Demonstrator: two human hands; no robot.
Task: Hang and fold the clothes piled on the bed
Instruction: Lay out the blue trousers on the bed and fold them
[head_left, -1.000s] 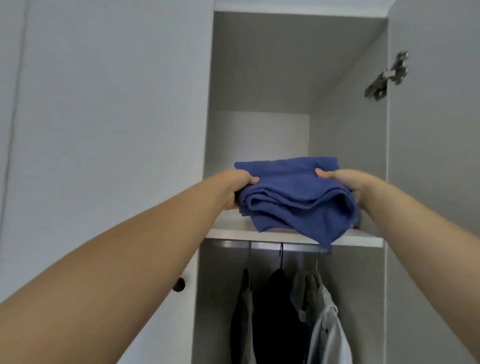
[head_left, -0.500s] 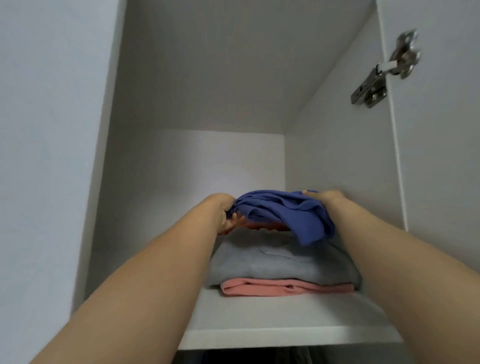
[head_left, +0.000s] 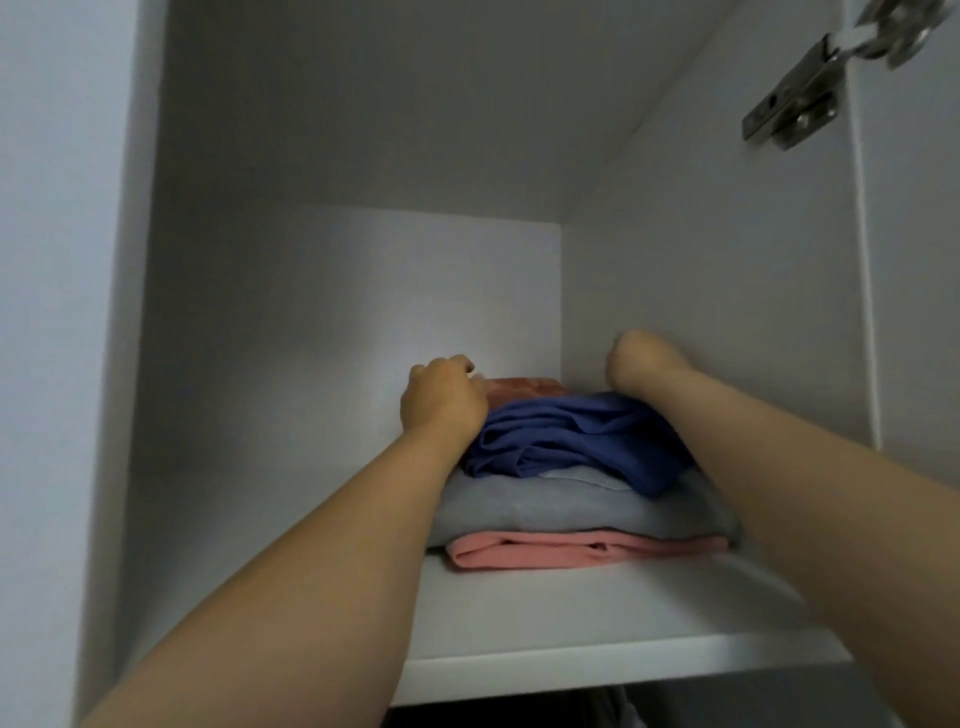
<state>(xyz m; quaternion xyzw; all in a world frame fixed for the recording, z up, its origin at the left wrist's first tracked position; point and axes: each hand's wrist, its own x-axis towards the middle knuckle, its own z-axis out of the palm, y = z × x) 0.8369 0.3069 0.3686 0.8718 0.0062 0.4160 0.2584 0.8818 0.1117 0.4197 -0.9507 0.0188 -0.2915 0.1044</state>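
Shelf: blue garment lies atop grey and pink folds. My left hand curls beside it; right hand fingers hidden, cannot tell. Bed pile unseen.

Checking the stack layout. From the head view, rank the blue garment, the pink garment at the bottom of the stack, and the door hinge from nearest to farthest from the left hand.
1. Blue garment: top of the stack, touching the left hand.
2. Pink garment: bottom of the stack, below the hand.
3. Door hinge: high at upper right, on the wardrobe's side wall.
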